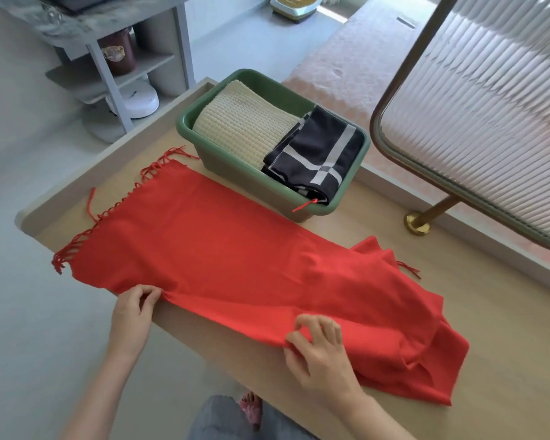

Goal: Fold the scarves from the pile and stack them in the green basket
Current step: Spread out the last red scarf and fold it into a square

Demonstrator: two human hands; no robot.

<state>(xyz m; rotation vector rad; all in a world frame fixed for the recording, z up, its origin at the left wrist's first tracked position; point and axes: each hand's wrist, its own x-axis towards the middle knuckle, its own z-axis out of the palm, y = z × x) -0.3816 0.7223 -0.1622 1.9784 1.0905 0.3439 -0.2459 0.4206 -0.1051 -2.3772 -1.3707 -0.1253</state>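
Note:
A red fringed scarf (235, 249) lies spread along the wooden table (458, 392), its tasselled end at the far left and its right end bunched up. My left hand (134, 312) pinches the scarf's near edge at the table's front. Further right, my right hand (318, 347) pinches the same near edge. Behind the scarf stands the green basket (353, 160). It holds a folded cream knitted scarf (242, 122) on the left and a folded dark navy scarf with white stripes (318, 147) on the right.
A ribbed glass panel in a brass frame (477, 106) leans over the table's right side, its foot (418, 223) standing on the tabletop. A grey shelf unit (118, 65) stands on the floor at the left. A pink bed (346, 71) lies behind.

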